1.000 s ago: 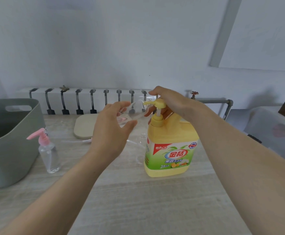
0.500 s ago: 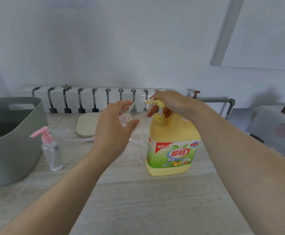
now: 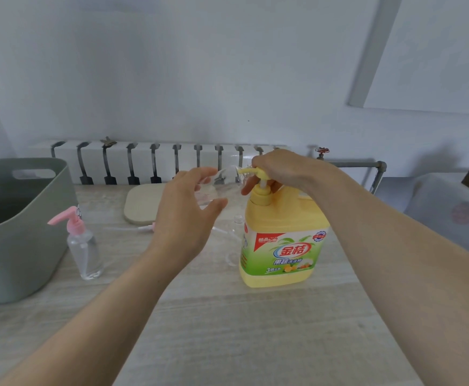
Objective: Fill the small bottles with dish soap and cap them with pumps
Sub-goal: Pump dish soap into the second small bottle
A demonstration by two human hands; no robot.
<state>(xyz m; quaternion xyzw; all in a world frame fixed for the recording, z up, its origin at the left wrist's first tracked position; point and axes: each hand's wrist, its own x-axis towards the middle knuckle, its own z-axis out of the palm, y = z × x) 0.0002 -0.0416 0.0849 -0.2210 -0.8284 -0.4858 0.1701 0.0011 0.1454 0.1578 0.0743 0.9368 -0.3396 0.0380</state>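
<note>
Pump head (image 3: 255, 171) dips lower — my right hand (image 3: 283, 168) curled over it, left hand (image 3: 183, 215) fingers (image 3: 200, 173) holding the clear bottle (image 3: 223, 182) at the spout.

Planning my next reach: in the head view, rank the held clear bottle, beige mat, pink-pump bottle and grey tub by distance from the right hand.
1. Clear bottle, in the left hand, beside the right hand on the soap pump.
2. Beige mat, back centre.
3. Pink-pump bottle, left.
4. Grey tub, far left.
</note>
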